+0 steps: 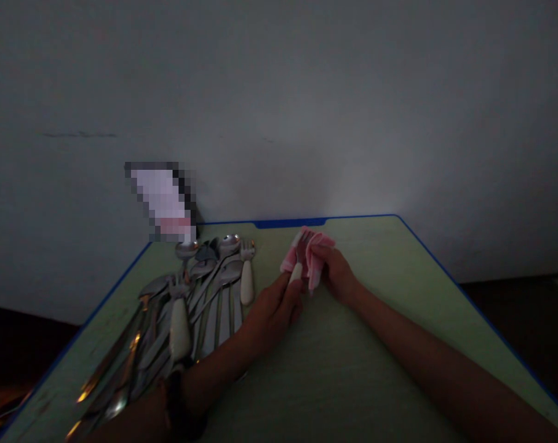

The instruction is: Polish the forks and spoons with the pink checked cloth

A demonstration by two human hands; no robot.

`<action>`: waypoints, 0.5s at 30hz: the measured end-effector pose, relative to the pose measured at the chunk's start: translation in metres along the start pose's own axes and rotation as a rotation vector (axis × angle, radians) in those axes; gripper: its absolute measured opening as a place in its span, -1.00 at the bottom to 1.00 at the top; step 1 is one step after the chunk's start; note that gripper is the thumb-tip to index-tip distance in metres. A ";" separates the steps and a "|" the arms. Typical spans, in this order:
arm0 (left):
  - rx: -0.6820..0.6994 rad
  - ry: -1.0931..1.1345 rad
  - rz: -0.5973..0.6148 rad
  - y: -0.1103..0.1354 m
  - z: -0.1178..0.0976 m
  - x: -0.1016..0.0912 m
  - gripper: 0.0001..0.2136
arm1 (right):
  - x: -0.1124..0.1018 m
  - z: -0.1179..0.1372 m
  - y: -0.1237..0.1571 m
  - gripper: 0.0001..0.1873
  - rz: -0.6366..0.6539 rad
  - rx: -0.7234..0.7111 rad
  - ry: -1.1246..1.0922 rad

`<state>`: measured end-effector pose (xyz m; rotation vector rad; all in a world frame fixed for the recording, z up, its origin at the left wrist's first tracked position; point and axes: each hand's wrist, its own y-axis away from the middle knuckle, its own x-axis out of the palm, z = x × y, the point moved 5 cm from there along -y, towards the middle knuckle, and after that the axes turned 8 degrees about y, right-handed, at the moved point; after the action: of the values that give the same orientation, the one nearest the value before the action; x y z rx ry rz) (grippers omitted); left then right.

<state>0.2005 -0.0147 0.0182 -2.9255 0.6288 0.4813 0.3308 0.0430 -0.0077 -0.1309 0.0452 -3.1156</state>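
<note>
My left hand [276, 307] is closed round the pale handle of a fork [299, 253], whose metal tines point away from me. A pink and white cloth [316, 261] lies behind and beside the tines. Gripping that cloth from the right is my right hand [336, 271], with its fingers closed on a fold close to the fork head. To the left of my left hand spreads a pile of spoons and forks [214, 301]. Part of the pile is hidden under my left forearm.
The green table [380, 307] has a blue edge and stands against a grey wall [279, 111]. A blurred-out device with a lit screen [161, 197] leans at the back left. More shiny items [2, 412] show dimly at the lower left, beyond the table edge.
</note>
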 end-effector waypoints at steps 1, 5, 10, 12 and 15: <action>-0.001 -0.001 0.003 0.000 0.000 0.000 -0.72 | -0.001 0.002 0.001 -0.72 0.003 -0.006 0.047; -0.025 -0.018 0.008 0.000 -0.001 0.001 -0.71 | -0.002 0.009 0.005 -0.71 0.004 -0.006 0.118; -0.040 -0.024 0.003 -0.001 -0.002 0.001 -0.71 | -0.001 0.002 0.002 -0.71 -0.018 0.006 0.077; -0.042 -0.016 0.013 -0.001 -0.001 0.001 -0.71 | -0.001 -0.002 0.000 -0.70 -0.023 0.008 0.067; -0.043 -0.015 0.026 -0.001 0.000 0.001 -0.71 | -0.001 -0.003 -0.001 -0.69 -0.041 -0.009 0.071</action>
<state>0.2015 -0.0146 0.0178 -2.9542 0.6635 0.5252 0.3319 0.0442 -0.0112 -0.0212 0.0583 -3.1609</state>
